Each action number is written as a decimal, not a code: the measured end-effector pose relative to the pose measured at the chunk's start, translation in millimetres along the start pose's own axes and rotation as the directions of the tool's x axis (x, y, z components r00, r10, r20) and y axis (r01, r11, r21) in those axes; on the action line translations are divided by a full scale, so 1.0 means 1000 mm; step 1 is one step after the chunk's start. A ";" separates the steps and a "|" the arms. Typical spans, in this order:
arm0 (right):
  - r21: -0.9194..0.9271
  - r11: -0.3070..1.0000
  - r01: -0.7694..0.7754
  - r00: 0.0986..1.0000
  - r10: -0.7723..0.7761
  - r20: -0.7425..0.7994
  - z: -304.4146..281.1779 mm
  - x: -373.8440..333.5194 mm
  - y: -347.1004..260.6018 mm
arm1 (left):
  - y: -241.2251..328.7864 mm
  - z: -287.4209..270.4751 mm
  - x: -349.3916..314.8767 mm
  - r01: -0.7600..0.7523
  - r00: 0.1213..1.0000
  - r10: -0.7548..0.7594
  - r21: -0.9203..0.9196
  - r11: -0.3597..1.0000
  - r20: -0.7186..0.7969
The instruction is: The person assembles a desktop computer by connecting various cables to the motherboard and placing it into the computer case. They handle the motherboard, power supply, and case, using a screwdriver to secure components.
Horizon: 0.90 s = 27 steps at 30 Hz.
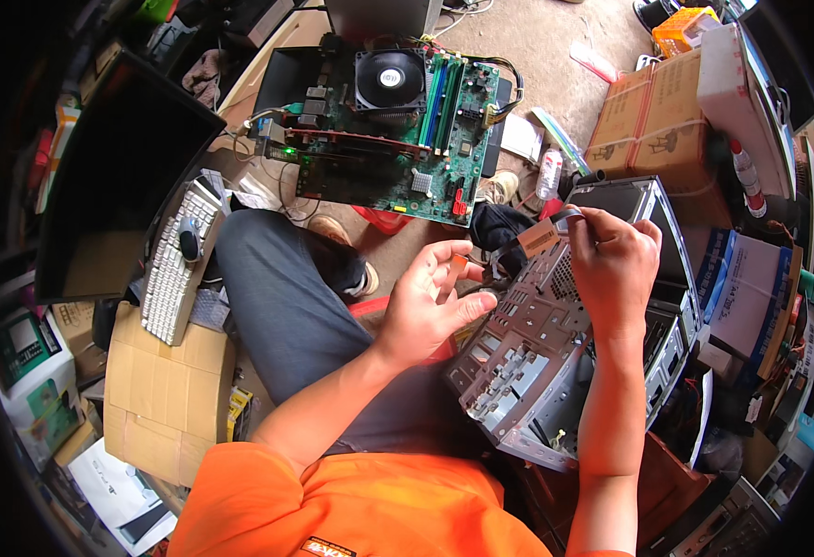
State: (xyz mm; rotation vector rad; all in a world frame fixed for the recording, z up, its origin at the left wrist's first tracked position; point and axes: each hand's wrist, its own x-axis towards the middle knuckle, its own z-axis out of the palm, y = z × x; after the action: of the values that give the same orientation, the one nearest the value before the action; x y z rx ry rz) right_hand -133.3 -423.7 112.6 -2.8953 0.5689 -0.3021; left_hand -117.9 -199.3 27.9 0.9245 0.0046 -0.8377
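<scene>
A computer case [527, 343] with a bare metal frame rests tilted against my lap at the right. Over its far edge my right hand [616, 265] is closed, pinching a grey strip [569, 213]. Beside that strip is a flat brown piece [538, 239]; whether the two are joined I cannot tell. My left hand [435, 302] hovers at the case's left side, palm turned up, thumb apart from its loosely curled fingers. A small orange spot shows between those fingers, too small to name.
Ahead stands a green motherboard [435, 176] with a black cooling fan [390, 80] and a lit green light. A dark monitor [123, 176], white keyboard [179, 260] and cardboard box [167, 390] crowd the left. Cartons [648, 121] and a white bottle [549, 174] stand right.
</scene>
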 end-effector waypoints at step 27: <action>0.130 0.922 0.364 0.931 -0.360 -0.054 -0.015 0.005 0.001 | -0.016 -0.011 0.012 -0.190 0.969 0.194 0.044 0.981 -0.150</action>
State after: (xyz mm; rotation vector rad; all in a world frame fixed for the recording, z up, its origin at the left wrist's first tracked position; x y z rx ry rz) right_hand -132.7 -429.0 127.7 -2.8479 0.0057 -0.4145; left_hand -116.2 -204.5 5.8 0.9987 0.0362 -0.5867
